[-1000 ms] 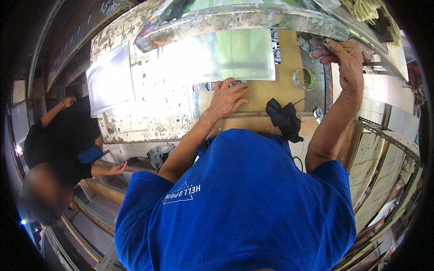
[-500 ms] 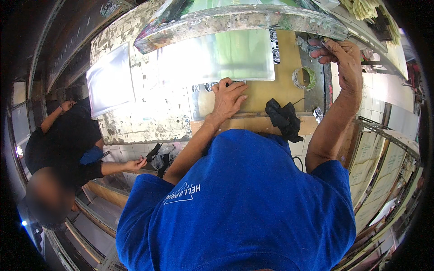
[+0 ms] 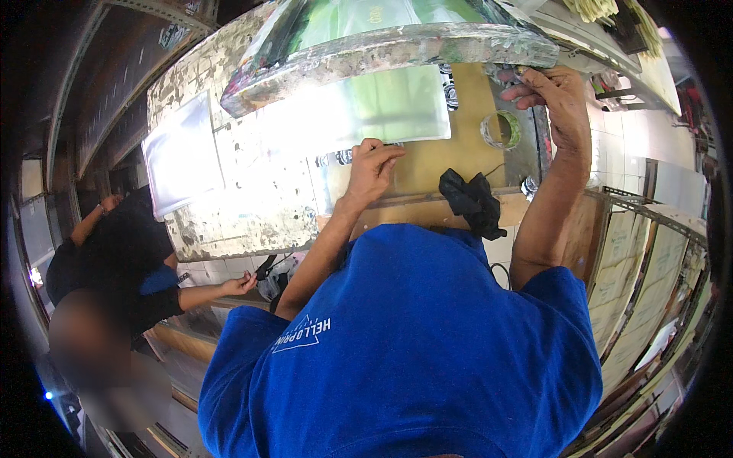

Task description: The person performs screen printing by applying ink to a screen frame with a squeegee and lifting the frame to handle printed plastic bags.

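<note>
A screen printing frame (image 3: 389, 50), its wooden edge stained with ink, is tilted up over the far side of the table. My right hand (image 3: 563, 103), fingers ink-darkened and curled, grips its right corner from below. Beneath the frame lies a shiny clear plastic sheet (image 3: 408, 107), partly washed out by glare. At the sheet's near edge my left hand (image 3: 370, 174) is closed, fingertips and thumb together on that edge. Under the sheet is a tan board (image 3: 466, 114) with black-and-white printed marks. The far part of the sheet is hidden by the frame.
A tape roll (image 3: 486, 140) and a crumpled black cloth (image 3: 471, 204) lie near the right hand. Another clear sheet (image 3: 182, 156) rests on the paint-spotted table (image 3: 210, 233) at left. A co-worker's arm (image 3: 205, 296) reaches in from the left, and racks (image 3: 634, 267) stand at right.
My left hand's fingers have drawn together from a spread pose at the sheet's edge. My right hand still holds the frame corner. The view has shifted slightly.
</note>
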{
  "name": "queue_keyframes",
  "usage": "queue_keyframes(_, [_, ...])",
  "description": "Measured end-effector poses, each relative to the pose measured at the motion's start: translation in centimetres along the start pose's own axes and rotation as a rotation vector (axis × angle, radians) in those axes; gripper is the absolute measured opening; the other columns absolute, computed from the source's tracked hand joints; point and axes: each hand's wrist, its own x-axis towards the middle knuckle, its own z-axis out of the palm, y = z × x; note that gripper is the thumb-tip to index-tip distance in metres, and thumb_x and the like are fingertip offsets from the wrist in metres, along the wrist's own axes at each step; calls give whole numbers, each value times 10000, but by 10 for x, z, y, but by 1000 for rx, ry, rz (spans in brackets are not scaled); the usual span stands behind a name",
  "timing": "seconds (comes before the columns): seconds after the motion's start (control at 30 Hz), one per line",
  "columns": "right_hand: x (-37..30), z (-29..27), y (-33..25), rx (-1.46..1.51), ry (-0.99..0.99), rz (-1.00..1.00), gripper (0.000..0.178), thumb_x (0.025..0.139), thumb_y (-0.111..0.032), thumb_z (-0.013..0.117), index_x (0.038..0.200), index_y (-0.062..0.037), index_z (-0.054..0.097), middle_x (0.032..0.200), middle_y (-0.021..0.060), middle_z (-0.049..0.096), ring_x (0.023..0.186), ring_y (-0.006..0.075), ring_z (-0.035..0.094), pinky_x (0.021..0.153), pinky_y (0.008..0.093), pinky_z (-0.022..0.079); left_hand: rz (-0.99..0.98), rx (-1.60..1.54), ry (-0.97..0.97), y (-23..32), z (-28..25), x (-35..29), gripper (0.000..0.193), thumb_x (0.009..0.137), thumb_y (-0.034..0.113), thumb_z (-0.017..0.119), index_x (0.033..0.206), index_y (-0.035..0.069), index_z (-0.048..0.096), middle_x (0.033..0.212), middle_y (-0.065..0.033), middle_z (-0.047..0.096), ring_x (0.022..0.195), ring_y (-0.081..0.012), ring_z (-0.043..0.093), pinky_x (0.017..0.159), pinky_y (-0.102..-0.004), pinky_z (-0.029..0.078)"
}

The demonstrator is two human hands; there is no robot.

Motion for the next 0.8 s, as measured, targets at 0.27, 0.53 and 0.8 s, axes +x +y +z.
queue_keyframes(0.27, [1,-4,2,9,-1,-23,261,940,-170,655,1051,55,723,963,147,752,716,169,720,584,235,537,80,486,230,-2,-15,8,265,688,81,780,943,132,729,1050,11,682,981,-270,583,862,-418,408])
queue_keyframes(0.53, [4,1,0,-1,26,-73,271,944,-172,641,1029,72,721,936,170,754,715,189,727,574,240,533,112,495,255,-5,-13,18,130,695,71,755,818,108,732,934,-17,701,912,-258,628,788,-415,455])
queue_keyframes(0.8, [7,-3,2,-6,23,-65,273,943,-181,644,986,70,743,916,135,763,664,156,706,563,231,538,140,554,283,-3,-11,21,108,702,86,756,779,158,732,902,38,701,868,-211,640,745,-393,395])
